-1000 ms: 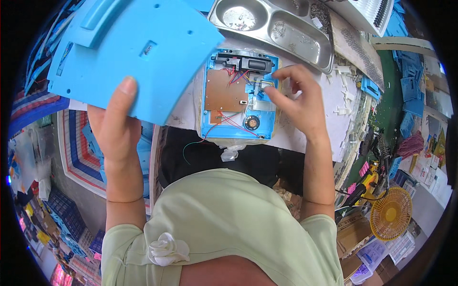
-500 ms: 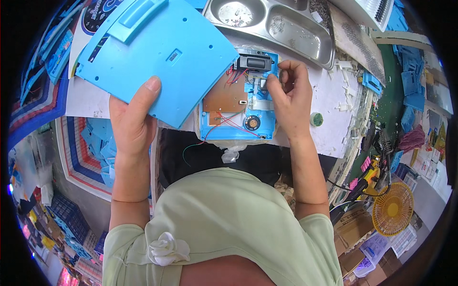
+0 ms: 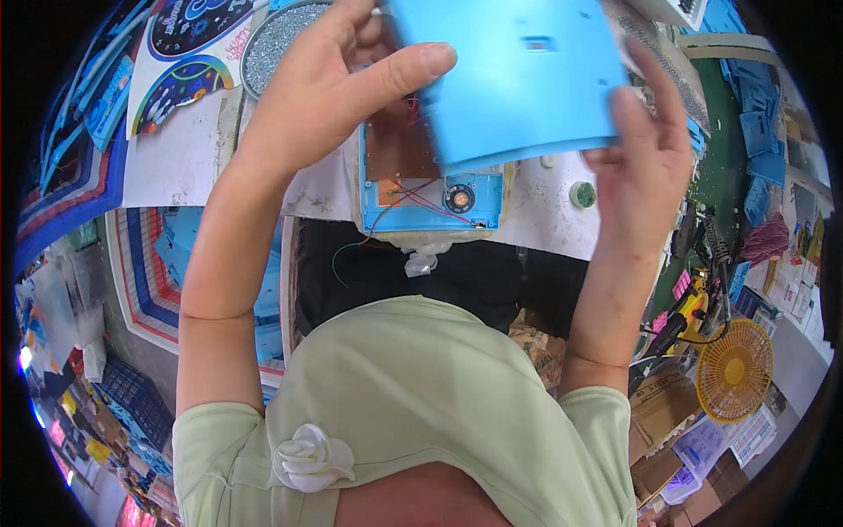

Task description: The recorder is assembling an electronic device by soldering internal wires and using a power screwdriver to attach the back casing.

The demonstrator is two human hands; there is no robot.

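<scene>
Between my hands a flat blue plastic cover [image 3: 518, 97] with a small slot hangs tilted above the work surface. My left hand [image 3: 347, 88] grips its left edge, thumb on the face and other fingers partly hidden. At the right edge my right hand [image 3: 645, 136] holds it, slightly blurred. Below lies an open blue casing [image 3: 493, 215], its upper part hidden by the cover. Inside it are a brown circuit board [image 3: 395, 149], a small round speaker [image 3: 458, 199] and red wires. A thin green wire [image 3: 335, 259] dangles over the table's front edge.
A round dish of small screws [image 3: 279, 44] stands at the back left beside printed sticker sheets [image 3: 180, 88]. A small green round piece [image 3: 582, 195] sits right of the casing. A striped bin of blue parts [image 3: 145, 272] is at left, a yellow basket [image 3: 736, 373] at lower right.
The cover has swung right and turned, and now hides the casing's upper part. My right hand has left the casing's parts and taken the cover's right edge. My left hand moved up and right.
</scene>
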